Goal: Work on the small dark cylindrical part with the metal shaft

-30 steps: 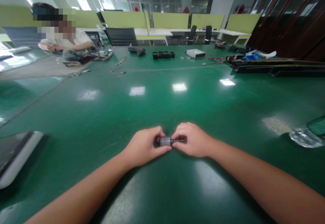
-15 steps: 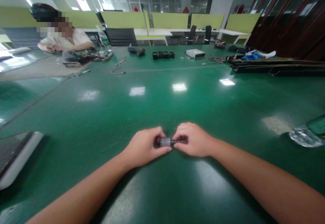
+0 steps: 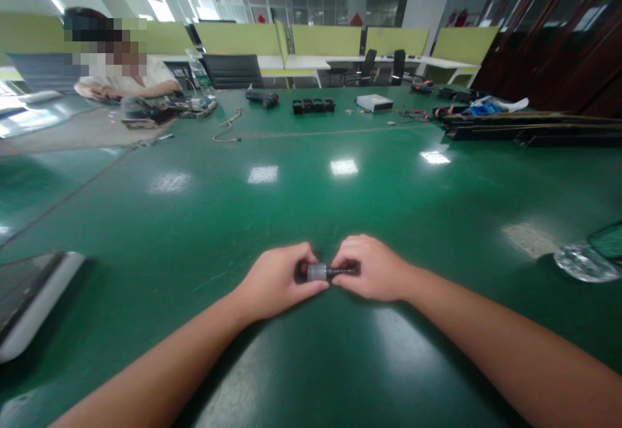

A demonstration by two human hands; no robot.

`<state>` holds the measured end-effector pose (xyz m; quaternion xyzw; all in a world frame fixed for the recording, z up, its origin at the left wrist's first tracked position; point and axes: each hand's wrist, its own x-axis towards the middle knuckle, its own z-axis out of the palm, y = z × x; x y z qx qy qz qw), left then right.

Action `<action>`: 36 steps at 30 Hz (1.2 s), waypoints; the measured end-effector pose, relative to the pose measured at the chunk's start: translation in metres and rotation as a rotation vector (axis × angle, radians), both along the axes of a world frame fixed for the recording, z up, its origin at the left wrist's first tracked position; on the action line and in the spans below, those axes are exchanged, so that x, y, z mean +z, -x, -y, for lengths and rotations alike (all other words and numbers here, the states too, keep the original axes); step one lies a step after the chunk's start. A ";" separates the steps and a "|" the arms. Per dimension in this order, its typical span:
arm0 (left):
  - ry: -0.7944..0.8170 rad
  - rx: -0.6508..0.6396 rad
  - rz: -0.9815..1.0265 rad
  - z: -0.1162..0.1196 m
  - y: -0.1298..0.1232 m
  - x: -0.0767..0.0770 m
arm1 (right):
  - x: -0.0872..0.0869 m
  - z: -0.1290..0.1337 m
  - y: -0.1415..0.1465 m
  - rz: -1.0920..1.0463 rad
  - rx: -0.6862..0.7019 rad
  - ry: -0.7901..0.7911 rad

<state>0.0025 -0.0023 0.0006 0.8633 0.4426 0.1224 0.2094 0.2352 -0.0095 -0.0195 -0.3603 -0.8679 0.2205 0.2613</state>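
A small dark cylindrical object with a grey band [image 3: 317, 272] lies level just above or on the green table [image 3: 311, 208], near its front. My left hand [image 3: 284, 278] grips its thicker left part between thumb and fingers. On the right, my right hand [image 3: 372, 267] pinches the thin dark end of the same object with thumb and forefinger. The two hands face each other, with a narrow gap between the fingertips. The object's far left end is partly hidden in my left hand's fingers.
A white-edged device [image 3: 43, 305] sits at the left and crumpled clear plastic [image 3: 586, 262] at the right. Across the table are a black block [image 3: 313, 105], a silver box [image 3: 374, 102], long black bars [image 3: 529, 131] and a seated person [image 3: 126, 75].
The person across the table has shifted the head slightly to the right. My hands and the object between them show almost no movement.
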 end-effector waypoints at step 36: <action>0.013 -0.005 0.018 -0.001 0.002 -0.001 | 0.006 -0.002 -0.016 0.060 -0.013 -0.005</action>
